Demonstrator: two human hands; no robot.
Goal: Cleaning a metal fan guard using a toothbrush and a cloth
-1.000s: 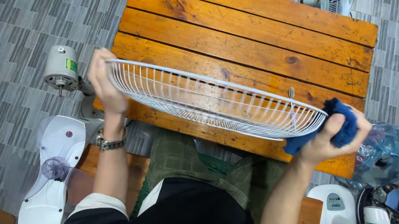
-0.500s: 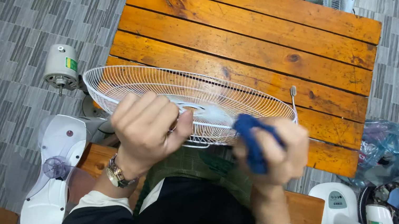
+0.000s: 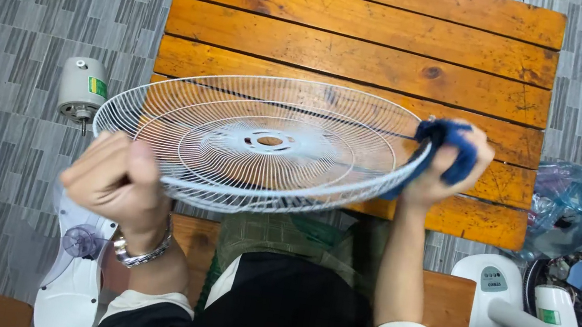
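Left hand (image 3: 115, 181) fisted in a closed grip, right hand (image 3: 446, 169) raised, fingers curled shut

White wire guard (image 3: 263, 143), glossy wooden table (image 3: 366, 35)

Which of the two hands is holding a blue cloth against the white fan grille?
The right hand: it presses the blue cloth on the rim of the fan grille. The left hand grips the opposite rim bare.
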